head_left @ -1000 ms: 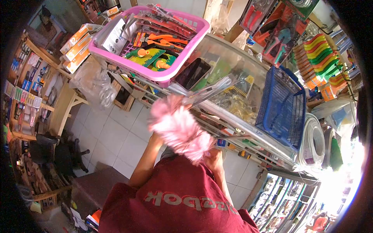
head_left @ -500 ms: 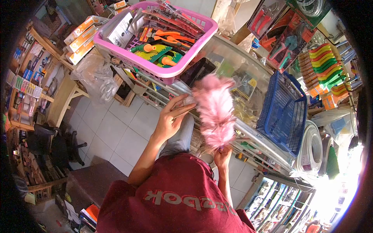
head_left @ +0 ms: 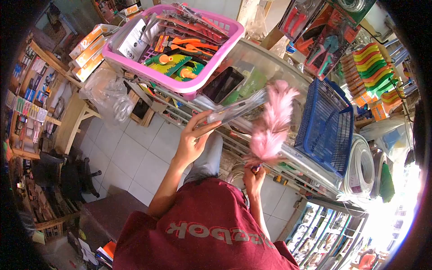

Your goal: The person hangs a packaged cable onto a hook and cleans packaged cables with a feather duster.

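My left hand [head_left: 194,139] grips one end of a long, slim item in clear plastic packaging [head_left: 240,109], held above the front edge of a glass counter; what is inside the packaging I cannot make out. In my right hand [head_left: 254,178] is the handle of a pink feather duster [head_left: 272,123]. Its fluffy head points up and away, just right of the package's far end. A dark phone or tablet [head_left: 223,84] lies on the counter beyond my left hand.
A pink basket [head_left: 191,84] of packaged tools and nozzles stands on the counter at the left, a blue basket [head_left: 325,128] at the right. Coiled white cable [head_left: 361,166] is beside it. The glass counter [head_left: 306,157] runs across in front of me. Packaged pliers hang at the upper right.
The duster has swung right and off the package, which now shows along its length. My right hand has shifted slightly left, and the view has moved a little.
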{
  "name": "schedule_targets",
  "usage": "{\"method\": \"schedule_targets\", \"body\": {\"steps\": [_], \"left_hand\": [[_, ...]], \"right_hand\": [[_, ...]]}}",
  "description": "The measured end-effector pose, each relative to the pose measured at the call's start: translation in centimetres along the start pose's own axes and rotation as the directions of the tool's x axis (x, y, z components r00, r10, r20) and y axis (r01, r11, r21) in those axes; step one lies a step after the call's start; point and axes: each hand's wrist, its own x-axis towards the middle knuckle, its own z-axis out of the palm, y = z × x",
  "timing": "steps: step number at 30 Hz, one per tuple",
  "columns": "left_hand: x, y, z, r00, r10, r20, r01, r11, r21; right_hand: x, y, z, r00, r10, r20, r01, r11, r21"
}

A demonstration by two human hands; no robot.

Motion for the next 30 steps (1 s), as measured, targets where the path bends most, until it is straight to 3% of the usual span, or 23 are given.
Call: {"method": "schedule_targets", "body": {"steps": [1,3,4,6,9,10,13,16,17,20,21,24,25,30], "left_hand": [[0.0,0.1,0.0,1.0,-0.012,0.0,0.012,1.0,0.006],[0.0,0.3,-0.1,0.999,-0.035,-0.001,0.035,0.999,0.019],[-0.3,0.1,-0.2,0.999,-0.036,0.003,0.035,0.998,0.058],[-1.0,-0.3,-0.6,0.999,-0.04,0.013,0.038,0.99,0.133],[-0.1,0.3,0.1,1.0,-0.018,-0.02,0.018,1.0,-0.011],[-0.1,0.4,0.0,0.999,-0.035,0.002,0.035,0.999,-0.031],[0.0,0.3,-0.1,0.998,0.064,0.004,-0.064,0.998,0.022],[0.1,0.7,-0.2,1.0,-0.01,0.014,0.011,0.999,-0.049],[0.1,0.7,-0.2,1.0,-0.015,0.016,0.015,0.999,-0.036],[0.2,0.7,-0.3,1.0,-0.023,0.02,0.023,1.0,-0.014],[0.2,0.8,-0.4,0.999,-0.026,0.022,0.027,0.999,-0.018],[0.2,0.8,-0.5,0.999,-0.026,0.039,0.026,1.0,-0.01],[0.3,1.0,-0.5,0.999,-0.005,0.044,0.004,1.0,0.028],[1.1,1.9,-0.5,0.994,0.004,0.106,-0.003,1.0,-0.011]], "right_hand": [[-0.6,0.8,0.2,0.995,-0.083,0.053,0.085,0.995,-0.046],[-2.0,-2.1,0.8,0.975,-0.063,0.214,0.107,0.974,-0.201],[-2.1,-3.7,1.0,0.933,-0.194,0.304,0.29,0.905,-0.312],[-1.8,-3.0,1.4,0.927,-0.235,0.293,0.321,0.9,-0.294],[-0.4,-3.4,1.0,0.965,-0.235,0.114,0.26,0.907,-0.332],[0.5,-2.1,0.4,0.993,-0.107,0.043,0.115,0.919,-0.378],[2.3,-1.5,-0.4,0.994,0.026,-0.109,-0.019,0.998,0.062],[1.9,-3.3,-0.6,0.997,0.0,-0.083,0.002,1.0,0.022],[1.7,-3.0,-0.5,0.994,-0.108,-0.032,0.106,0.993,-0.053],[0.9,-1.8,-0.5,0.978,-0.198,0.06,0.207,0.922,-0.327],[1.1,-0.9,-0.2,0.971,-0.241,-0.001,0.231,0.929,-0.288],[1.2,-0.9,0.7,0.994,-0.053,-0.097,0.049,0.998,-0.037],[1.2,-1.5,0.9,0.982,-0.157,-0.1,0.149,0.985,-0.083],[1.1,-0.7,0.4,0.999,-0.038,-0.002,0.038,0.999,-0.022]]}}
